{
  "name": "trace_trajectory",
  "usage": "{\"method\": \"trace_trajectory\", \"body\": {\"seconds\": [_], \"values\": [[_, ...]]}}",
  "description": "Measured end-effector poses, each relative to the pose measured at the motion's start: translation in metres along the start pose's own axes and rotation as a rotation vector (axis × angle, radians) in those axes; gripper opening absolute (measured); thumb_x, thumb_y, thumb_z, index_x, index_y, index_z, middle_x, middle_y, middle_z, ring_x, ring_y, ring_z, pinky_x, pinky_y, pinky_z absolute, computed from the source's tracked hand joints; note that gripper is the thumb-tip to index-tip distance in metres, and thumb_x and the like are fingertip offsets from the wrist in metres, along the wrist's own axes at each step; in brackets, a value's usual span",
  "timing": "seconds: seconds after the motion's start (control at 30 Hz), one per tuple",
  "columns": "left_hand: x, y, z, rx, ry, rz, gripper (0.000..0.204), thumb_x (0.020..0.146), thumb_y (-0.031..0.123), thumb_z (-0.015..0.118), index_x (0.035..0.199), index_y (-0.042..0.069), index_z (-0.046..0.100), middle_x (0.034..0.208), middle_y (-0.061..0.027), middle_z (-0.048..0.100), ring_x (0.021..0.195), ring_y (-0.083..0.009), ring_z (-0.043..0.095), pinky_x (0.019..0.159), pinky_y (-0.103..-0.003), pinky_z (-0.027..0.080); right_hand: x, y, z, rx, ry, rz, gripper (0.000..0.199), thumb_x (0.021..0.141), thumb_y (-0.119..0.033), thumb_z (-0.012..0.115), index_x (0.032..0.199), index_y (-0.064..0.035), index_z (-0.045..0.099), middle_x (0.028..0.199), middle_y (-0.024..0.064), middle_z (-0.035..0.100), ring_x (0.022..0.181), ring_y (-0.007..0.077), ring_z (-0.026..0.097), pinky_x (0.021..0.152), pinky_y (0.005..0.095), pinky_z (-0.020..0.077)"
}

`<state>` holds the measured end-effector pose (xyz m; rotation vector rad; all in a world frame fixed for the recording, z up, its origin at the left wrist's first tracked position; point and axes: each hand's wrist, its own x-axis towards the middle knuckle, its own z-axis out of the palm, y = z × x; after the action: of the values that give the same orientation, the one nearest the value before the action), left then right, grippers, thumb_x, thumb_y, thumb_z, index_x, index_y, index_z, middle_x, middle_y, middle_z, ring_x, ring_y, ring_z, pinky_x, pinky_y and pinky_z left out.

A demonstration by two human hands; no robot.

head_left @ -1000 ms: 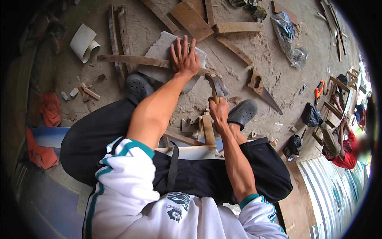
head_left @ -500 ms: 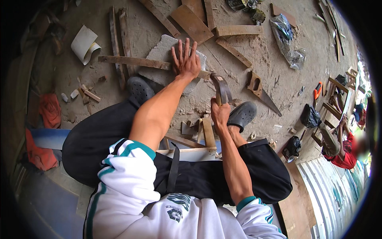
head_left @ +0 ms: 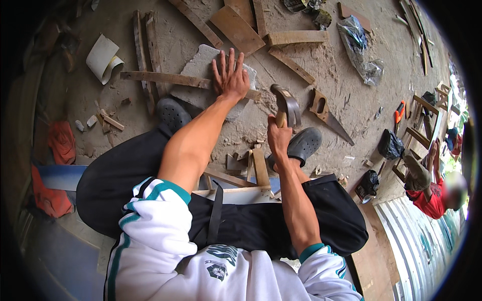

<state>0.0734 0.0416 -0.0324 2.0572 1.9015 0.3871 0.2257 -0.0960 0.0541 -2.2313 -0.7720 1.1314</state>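
Note:
My left hand (head_left: 231, 78) lies with fingers spread across a narrow wooden strip (head_left: 170, 78), pressing it against a rough grey concrete slab (head_left: 198, 60). The strip's right end sticks out past the hand. My right hand (head_left: 279, 135) is wrapped round the wooden handle of a claw hammer (head_left: 287, 104). The hammer's dark metal head is raised to the right of the strip's end, apart from it. Whether a nail sits in the strip cannot be made out.
A handsaw (head_left: 329, 115) lies right of the hammer. Wooden boards (head_left: 237, 30) are scattered beyond the slab. A plastic bag (head_left: 360, 52) lies at the far right. Beneath me is a wooden frame (head_left: 241, 193). Another person in a red shirt (head_left: 429, 200) sits at the right edge.
The hammer has come away from the strip's right end, up and to the right, with my right hand. My left hand stays on the strip.

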Motion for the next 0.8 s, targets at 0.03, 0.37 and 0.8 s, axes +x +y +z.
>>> {"method": "trace_trajectory", "body": {"seconds": [0.03, 0.37, 0.8], "values": [[-0.003, 0.000, 0.000, 0.012, -0.002, 0.005, 0.059, 0.095, 0.032, 0.047, 0.152, 0.017, 0.038, 0.164, -0.0104, 0.021, 0.153, -0.0347, 0.009, 0.121, -0.056, -0.003, -0.002, 0.013, 0.002, 0.084, 0.006, -0.032, 0.028, 0.091, -0.027, 0.068, 0.090, 0.0009, 0.064, 0.066, 0.0058, 0.058, 0.061, 0.0142, 0.054, 0.060, 0.0350, 0.0455], [0.000, 0.002, -0.004, 0.042, -0.038, 0.004, 0.060, 0.096, 0.033, 0.045, 0.153, 0.018, 0.037, 0.164, -0.0099, 0.021, 0.153, -0.0349, 0.009, 0.121, -0.056, -0.002, -0.004, 0.032, 0.003, -0.154, 0.033, -0.104, 0.033, 0.093, -0.030, 0.063, 0.095, 0.0026, 0.067, 0.075, 0.0277, 0.065, 0.071, 0.0421, 0.067, 0.062, 0.0441, 0.0500], [-0.001, 0.001, -0.003, 0.002, -0.020, 0.016, 0.059, 0.095, 0.032, 0.047, 0.151, 0.016, 0.040, 0.163, -0.0112, 0.023, 0.153, -0.0358, 0.009, 0.120, -0.058, -0.004, -0.014, -0.006, 0.010, 0.093, 0.061, -0.184, 0.022, 0.089, -0.023, 0.064, 0.094, -0.0014, 0.069, 0.076, 0.0272, 0.064, 0.071, 0.0391, 0.068, 0.064, 0.0428, 0.0499]]}}
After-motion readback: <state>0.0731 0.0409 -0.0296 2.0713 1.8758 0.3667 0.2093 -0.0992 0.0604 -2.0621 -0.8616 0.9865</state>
